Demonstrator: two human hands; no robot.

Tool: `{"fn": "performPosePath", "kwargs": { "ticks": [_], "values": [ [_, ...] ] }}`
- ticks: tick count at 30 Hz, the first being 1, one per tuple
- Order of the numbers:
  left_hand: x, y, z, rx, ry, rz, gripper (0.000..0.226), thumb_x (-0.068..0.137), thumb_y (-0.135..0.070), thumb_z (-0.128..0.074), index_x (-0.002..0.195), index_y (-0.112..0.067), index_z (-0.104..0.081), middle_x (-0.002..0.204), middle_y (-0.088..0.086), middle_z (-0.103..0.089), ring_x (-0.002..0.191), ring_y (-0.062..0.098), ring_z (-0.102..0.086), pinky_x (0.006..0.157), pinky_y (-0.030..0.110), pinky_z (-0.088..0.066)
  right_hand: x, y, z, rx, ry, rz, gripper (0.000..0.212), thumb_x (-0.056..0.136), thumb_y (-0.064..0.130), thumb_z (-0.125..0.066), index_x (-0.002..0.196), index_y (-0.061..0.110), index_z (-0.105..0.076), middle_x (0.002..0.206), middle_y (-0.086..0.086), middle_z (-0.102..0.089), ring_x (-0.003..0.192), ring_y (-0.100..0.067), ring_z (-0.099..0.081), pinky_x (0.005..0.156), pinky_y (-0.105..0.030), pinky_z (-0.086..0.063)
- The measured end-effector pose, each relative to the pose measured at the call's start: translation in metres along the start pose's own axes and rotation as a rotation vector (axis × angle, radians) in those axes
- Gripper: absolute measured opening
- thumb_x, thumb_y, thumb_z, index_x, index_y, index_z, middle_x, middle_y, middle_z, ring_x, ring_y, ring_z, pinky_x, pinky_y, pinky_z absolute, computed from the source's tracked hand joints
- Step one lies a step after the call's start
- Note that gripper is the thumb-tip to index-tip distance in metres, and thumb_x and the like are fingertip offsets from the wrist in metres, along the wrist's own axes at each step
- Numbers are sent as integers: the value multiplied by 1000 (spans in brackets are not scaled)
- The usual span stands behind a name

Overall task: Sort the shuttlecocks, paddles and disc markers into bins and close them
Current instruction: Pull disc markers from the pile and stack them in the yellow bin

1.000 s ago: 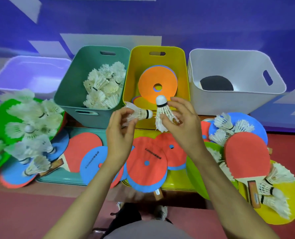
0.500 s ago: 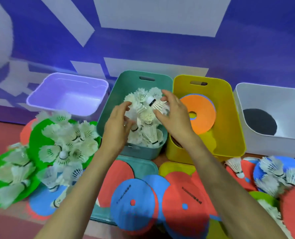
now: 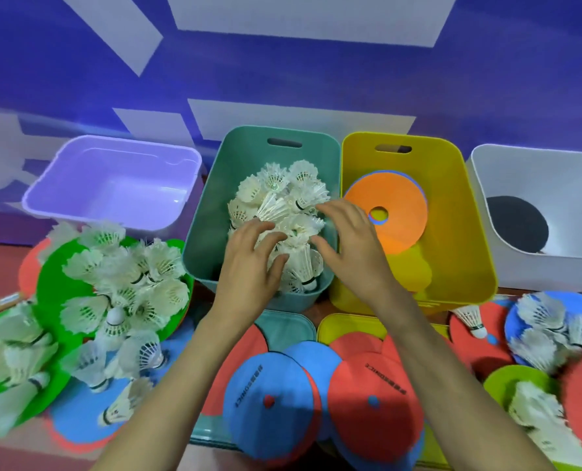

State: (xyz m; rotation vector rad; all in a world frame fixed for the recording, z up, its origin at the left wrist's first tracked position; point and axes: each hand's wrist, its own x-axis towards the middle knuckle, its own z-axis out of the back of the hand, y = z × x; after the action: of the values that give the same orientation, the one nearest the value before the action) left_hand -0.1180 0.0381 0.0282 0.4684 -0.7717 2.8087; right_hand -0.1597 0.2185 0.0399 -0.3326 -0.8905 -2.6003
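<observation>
Four bins stand in a far row, left to right: lilac plastic bin (image 3: pixel 106 185), teal plastic bin (image 3: pixel 208 239), yellow plastic bin (image 3: pixel 459 239) holding a flat orange disc marker (image 3: pixel 401 212), white plastic bin (image 3: pixel 554 178). A heap of white feather shuttlecocks (image 3: pixel 283 198) lies in the teal one. Over it the left grip (image 3: pixel 252 263) and right grip (image 3: pixel 347 243) hang released, fingers spread; the shuttlecocks each pinched half a second ago have left them.

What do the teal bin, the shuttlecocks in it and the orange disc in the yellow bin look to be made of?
Teal bin: moulded plastic, matte, judging by the smooth walls, rounded rim and cut-out handle.
Shuttlecocks: white feather skirts with visible ribs, possibly synthetic; pale rounded tips.
Orange disc: thin, flat and matte, probably soft rubber or foam; I can't tell which.
</observation>
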Motion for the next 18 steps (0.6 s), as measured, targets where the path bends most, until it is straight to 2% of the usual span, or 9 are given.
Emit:
{"fn": "performPosePath", "kwargs": {
  "ticks": [4,8,13,16,18],
  "values": [
    [-22,-56,-11,-70,-69,-104,17,87,-19,-60,101,-11,-65,104,5,-59,99,26,-56,85,38,-43,-49,-10,37,-4,-113,-35,33,88,24,-57,118,10,-59,116,-5,-59,112,-19,-49,98,-31,-38],
    [-52,-112,-39,-134,-26,-221,15,86,-16,-63,99,-9,-67,102,5,-60,97,24,-56,83,33,-41,-113,-36,79,-41,-166,-106,29,88,23,-54,114,10,-61,111,-5,-60,106,-20,-52,94,-30,-39],
    [-88,-174,-84,-180,182,-216,19,88,-26,-57,104,-17,-62,110,2,-54,101,22,-55,85,34,-42,-196,-83,121,-69,-174,-270,30,89,25,-51,112,10,-61,113,-6,-60,108,-19,-50,97,-30,-37],
    [-108,-204,-112,-192,346,-188,25,87,-31,-51,105,-18,-61,115,7,-54,104,25,-56,89,32,-44,-236,-111,140,-76,-178,-371,29,84,20,-56,110,9,-62,110,-9,-59,106,-20,-48,95,-30,-36],
    [-118,-222,-128,-203,436,-172,33,83,-34,-49,108,-15,-61,115,11,-55,104,28,-58,89,35,-48,-257,-126,151,-81,-162,-437,32,80,17,-57,111,8,-61,109,-11,-57,105,-26,-50,94,-34,-39]
  ]
}}
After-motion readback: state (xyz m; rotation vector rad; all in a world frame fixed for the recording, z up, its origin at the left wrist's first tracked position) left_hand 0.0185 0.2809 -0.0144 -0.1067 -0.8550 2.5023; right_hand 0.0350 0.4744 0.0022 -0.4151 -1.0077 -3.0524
